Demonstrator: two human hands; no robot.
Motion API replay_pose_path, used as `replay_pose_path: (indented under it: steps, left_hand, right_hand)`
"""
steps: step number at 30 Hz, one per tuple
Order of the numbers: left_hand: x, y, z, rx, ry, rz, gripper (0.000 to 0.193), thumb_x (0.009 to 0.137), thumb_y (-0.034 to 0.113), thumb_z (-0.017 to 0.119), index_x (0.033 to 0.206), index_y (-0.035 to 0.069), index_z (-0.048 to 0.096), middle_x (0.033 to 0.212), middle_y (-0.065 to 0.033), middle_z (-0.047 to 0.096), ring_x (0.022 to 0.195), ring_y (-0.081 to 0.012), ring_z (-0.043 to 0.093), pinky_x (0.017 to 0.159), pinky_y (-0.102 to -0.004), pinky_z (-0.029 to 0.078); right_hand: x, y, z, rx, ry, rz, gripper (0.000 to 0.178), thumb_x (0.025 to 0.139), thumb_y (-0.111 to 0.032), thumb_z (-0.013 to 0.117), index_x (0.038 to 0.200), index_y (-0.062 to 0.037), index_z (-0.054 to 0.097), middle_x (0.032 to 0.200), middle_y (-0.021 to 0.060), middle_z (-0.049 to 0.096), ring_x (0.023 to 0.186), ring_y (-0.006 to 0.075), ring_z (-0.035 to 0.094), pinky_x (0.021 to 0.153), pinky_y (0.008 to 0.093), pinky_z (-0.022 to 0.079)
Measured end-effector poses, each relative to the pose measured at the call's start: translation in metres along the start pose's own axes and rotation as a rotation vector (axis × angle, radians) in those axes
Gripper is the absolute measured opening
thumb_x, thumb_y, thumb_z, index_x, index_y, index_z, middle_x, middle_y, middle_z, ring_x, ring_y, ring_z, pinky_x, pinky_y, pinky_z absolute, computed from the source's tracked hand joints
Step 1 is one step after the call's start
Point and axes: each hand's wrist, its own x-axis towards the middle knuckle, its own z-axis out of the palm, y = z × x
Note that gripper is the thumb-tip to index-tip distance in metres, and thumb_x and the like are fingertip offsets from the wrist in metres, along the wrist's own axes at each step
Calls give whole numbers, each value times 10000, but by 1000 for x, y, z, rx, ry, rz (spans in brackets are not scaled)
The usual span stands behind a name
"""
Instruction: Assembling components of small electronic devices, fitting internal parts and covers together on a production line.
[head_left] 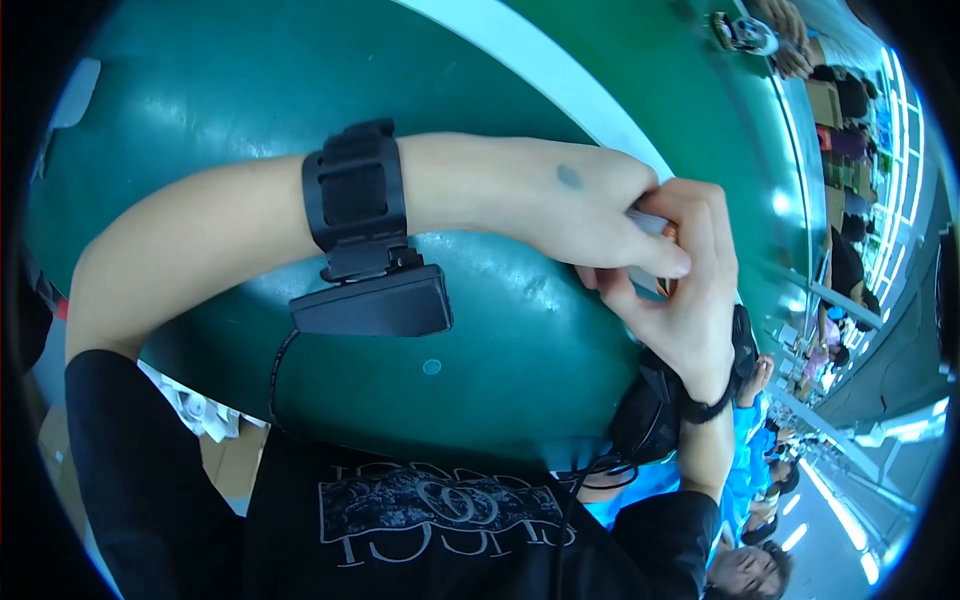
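My left hand (610, 215) reaches across the table with its thumb and fingers closed on a small grey piece with copper-orange parts (650, 222). My right hand (702, 265) meets it from the right, fingers bent round the same piece, thumb and fingertips close to my left thumb. Most of the piece is hidden behind the fingers, so its kind cannot be made out. Both hands are held above the green table (520, 350). A black strap with a black box (372, 303) sits on my left forearm, and another dark device (645, 412) is by my right wrist.
Beyond my hands, a white strip (530, 50) borders a green belt-like surface (640, 60). Another person's hands (790, 35) are near a small whitish object (745, 35) at the far right. Cardboard with white items (205, 410) lies below the table edge at left. Several people sit along the right.
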Motion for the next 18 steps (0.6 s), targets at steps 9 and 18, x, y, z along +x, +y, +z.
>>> replay_pose_path:
  steps: [9,18]
  left_hand:
    - [-5,0,13,-270,177,132,447,1014,310,648,1266,-53,578,1119,-164,688,825,-184,714,723,-308,588]
    - [-23,-1,-145,708,1397,594,452,864,243,789,1204,16,597,1110,-143,618,841,-230,651,731,-356,534]
  right_hand:
    - [10,-8,-1,32,192,-117,413,735,-64,777,1113,-35,614,1064,156,600,954,342,634,762,409,527]
    - [-17,77,-17,-165,290,385,433,922,-223,748,1284,-51,587,1203,196,553,1023,382,635,843,442,548]
